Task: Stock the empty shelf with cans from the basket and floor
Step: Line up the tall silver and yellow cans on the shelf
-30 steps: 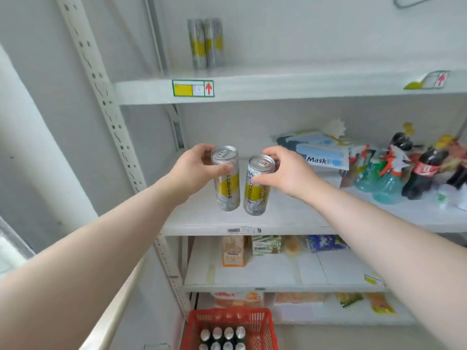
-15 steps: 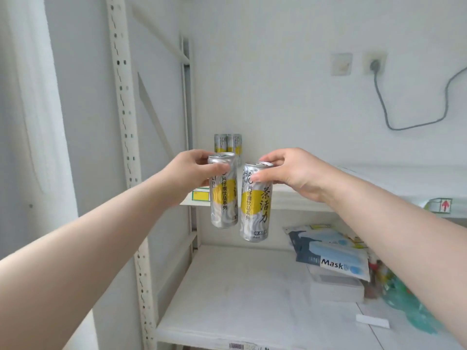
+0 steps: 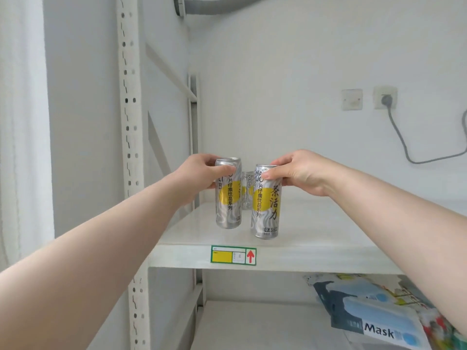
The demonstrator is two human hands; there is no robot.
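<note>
Two cans: lifted in the past second from the lower shelves to the top shelf (image 3: 328, 231), left can (image 3: 228, 198) and right can (image 3: 265, 205) now upright over its near left corner; contact cannot be told.
Hands: left hand (image 3: 202, 173) grips its can's top, right hand (image 3: 300, 173) pinches the other's rim.
Meaning: set-down looks close; neither can is released yet.
Shelf: white, largely bare; back cans (image 3: 246, 190) stand far left.
Room: white wall, mask box (image 3: 374, 322) below right, plugged socket (image 3: 385, 98) far right.
</note>
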